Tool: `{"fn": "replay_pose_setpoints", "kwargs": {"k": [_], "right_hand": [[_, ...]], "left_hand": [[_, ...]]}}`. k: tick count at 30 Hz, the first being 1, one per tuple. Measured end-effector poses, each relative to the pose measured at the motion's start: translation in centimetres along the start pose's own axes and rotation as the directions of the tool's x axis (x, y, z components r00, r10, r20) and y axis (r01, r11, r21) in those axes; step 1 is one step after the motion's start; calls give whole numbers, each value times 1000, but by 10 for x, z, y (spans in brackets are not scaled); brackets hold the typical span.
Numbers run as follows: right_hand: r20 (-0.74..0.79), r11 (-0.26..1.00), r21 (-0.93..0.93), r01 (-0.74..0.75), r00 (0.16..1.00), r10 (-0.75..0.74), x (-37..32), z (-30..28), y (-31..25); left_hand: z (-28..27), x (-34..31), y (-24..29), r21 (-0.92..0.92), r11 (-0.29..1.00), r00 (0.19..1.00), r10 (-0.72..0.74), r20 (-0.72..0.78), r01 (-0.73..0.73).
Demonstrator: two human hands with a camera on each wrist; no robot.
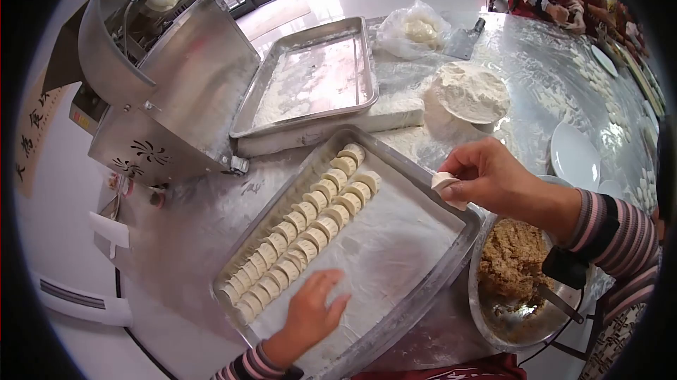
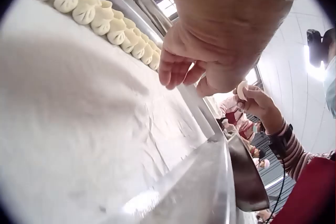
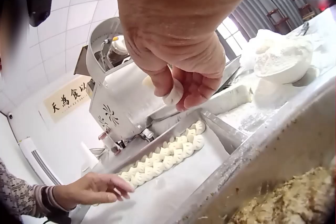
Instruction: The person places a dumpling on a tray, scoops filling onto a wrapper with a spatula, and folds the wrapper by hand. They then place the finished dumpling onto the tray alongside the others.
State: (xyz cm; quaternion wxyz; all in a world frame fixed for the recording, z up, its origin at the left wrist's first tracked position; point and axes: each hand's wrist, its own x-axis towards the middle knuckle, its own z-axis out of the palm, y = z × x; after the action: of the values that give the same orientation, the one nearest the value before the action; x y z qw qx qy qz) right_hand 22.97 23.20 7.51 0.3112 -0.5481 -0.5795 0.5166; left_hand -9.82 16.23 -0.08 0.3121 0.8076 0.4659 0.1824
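My right hand (image 1: 497,177) pinches a folded white dumpling (image 1: 443,181) between thumb and fingers, above the right edge of the lined metal tray (image 1: 412,242). Pleats show on the dumpling's side in the right wrist view. Loosely bent and holding nothing, the fingers of my left hand (image 1: 309,318) hover over the lower part of the tray, beside the dumplings. Two close-set rows of pleated dumplings (image 1: 326,228) run along the tray's left side. A steel bowl (image 1: 485,309) of brown minced filling (image 1: 518,256) stands under my right forearm, a flat metal spatula (image 1: 560,302) in it.
Behind the tray lies a floured metal pan (image 1: 310,83), beside a steel machine (image 1: 180,83) on the left. A bowl of flour (image 1: 472,91), a plastic bag of dough (image 1: 416,29) and a broad-bladed knife (image 1: 465,41) lie farther back. A white plate (image 1: 575,154) stands right.
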Motion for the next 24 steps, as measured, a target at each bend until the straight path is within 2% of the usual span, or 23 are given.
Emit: {"fn": "replay_pose_setpoints", "kwargs": {"k": [2, 5, 6, 8, 9, 11, 14, 15, 17, 18, 20, 21, 23, 24], "right_hand": [[-1, 1000, 30, -6, 1000, 6, -2, -2, -1], [11, 993, 105, -48, 999, 47, -11, -3, -6], [2, 988, 145, -51, 999, 51, -15, -3, -9], [-13, 986, 159, -57, 998, 59, -25, -7, -15], [-7, 985, 163, -58, 998, 60, -30, -8, -17], [-21, 972, 220, -83, 996, 89, -41, -9, -20], [-57, 965, 250, -78, 994, 95, -50, -8, -15], [-75, 965, 249, -82, 992, 103, -53, -8, -15], [-63, 957, 277, -86, 992, 107, -52, -3, -12], [-43, 965, 247, -92, 993, 106, -52, 1, -12], [-9, 974, 184, -135, 990, 139, -50, 15, -14], [-2, 976, 171, -133, 991, 135, -50, 23, -14], [100, 977, 109, -185, 979, 175, -50, 42, -12], [106, 980, 51, -192, 977, 186, -51, 51, -13]], "left_hand": [[-10, 28, -4, 147, 988, 979, 81, -185, -54], [-26, 64, -16, 216, 974, 964, 121, -237, -69], [-28, 73, -24, 223, 973, 965, 113, -236, -60], [-30, 88, -39, 299, 937, 941, 253, -226, -180], [-31, 94, -42, 302, 937, 942, 248, -225, -175], [-34, 105, -45, 304, 917, 945, 305, -120, -257], [-39, 116, -49, 390, 871, 914, 379, -144, -299], [-40, 112, -42, 385, 874, 914, 376, -152, -296], [-42, 102, -18, 151, 970, 925, 228, -303, -190], [-34, 92, -12, 135, 973, 923, 222, -315, -188], [-15, 60, -2, -5, 982, 978, 190, -83, -191], [-9, 44, 1, -8, 982, 978, 185, -98, -187], [-3, 18, 4, 179, 954, 946, 190, 264, -242], [-6, 8, 6, 172, 955, 948, 193, 253, -240]]}}
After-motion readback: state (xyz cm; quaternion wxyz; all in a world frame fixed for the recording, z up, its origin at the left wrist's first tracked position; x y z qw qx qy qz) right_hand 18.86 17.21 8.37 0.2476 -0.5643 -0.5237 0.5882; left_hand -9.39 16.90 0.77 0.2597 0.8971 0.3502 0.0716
